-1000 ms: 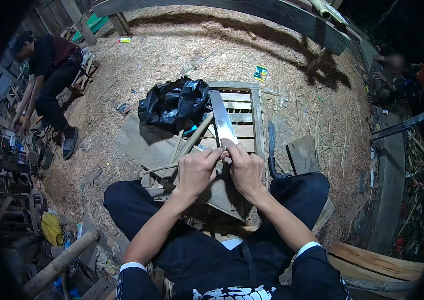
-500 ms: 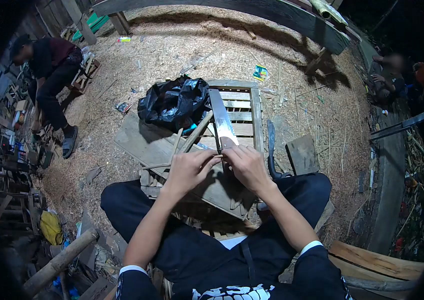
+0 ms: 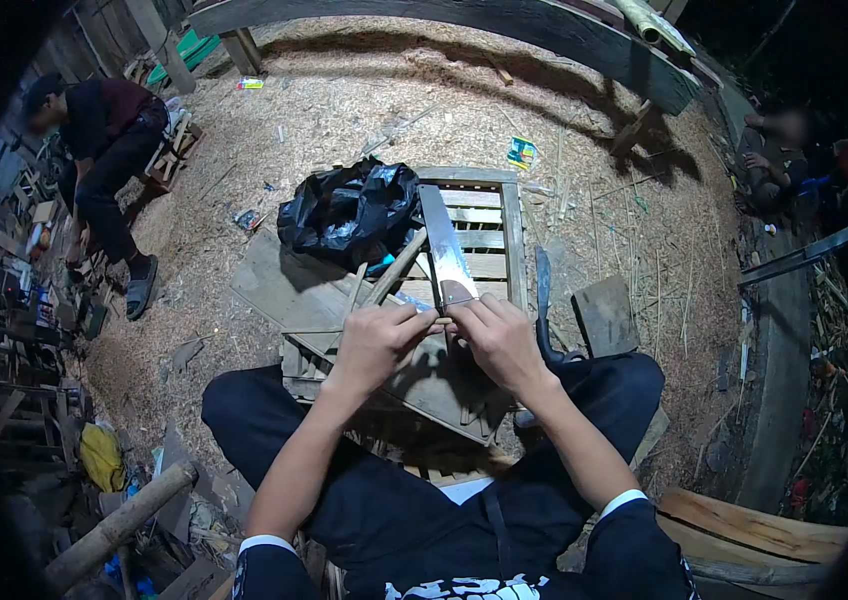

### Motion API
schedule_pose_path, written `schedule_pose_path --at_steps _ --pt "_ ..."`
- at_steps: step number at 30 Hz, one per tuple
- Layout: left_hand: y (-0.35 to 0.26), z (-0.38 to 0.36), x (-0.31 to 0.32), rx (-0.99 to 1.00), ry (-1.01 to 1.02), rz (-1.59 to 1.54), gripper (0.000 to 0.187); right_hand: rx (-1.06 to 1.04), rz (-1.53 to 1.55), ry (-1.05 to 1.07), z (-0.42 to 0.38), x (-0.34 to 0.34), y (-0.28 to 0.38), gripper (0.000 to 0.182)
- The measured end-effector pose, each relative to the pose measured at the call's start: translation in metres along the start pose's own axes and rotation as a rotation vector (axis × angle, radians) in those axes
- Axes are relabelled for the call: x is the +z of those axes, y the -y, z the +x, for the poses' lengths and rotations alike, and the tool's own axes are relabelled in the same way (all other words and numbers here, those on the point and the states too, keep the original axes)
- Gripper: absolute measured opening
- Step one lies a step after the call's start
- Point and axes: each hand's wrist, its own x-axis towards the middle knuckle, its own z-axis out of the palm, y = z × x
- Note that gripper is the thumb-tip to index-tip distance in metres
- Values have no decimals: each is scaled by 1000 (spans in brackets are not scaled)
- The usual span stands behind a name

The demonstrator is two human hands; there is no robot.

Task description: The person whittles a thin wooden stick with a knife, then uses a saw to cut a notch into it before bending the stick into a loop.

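Observation:
My left hand (image 3: 381,342) and my right hand (image 3: 492,335) meet over a wooden board (image 3: 424,395), fingertips pinched together. Between them they grip a short, pale stick (image 3: 443,321), its ends hidden by the fingers. Just beyond my right hand lies a hand saw (image 3: 448,245), its blade pointing away over a slatted wooden crate (image 3: 512,225). To the left of the saw sits an open black plastic bag (image 3: 349,210). Wood strips (image 3: 399,266) rest on the board between the bag and my hands. A dark-bladed knife (image 3: 543,290) lies right of the crate, near my knee.
A flat wood block (image 3: 606,313) lies by my right knee. Shavings cover the ground (image 3: 204,200). One person (image 3: 104,150) sits bent over at the left; another person (image 3: 774,160) is at the far right. A heavy wooden beam (image 3: 464,25) crosses the back.
Both hands stay together and have dropped slightly, with the pale stick showing more between the fingertips. The view has shifted a little; the saw and bag rest where they were.

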Motion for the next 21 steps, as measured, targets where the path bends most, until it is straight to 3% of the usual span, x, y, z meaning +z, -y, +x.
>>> schedule_pose_path --at_steps 7,12,16,18,21 --pt "-9 4 1 -29 -22 -22 17 29 -75 39 0 1 -1 16" --pt "-9 9 -4 -43 22 -5 17 -17 -136 -62 8 0 6 11" --pt "-8 10 -3 -25 31 45 17 16 -157 -12 4 4 2 10" --pt "-9 10 -2 -37 35 72 19 73 -90 31 4 6 4 19" --pt "-11 11 -3 -34 56 92 19 48 -149 1 7 4 6 12"
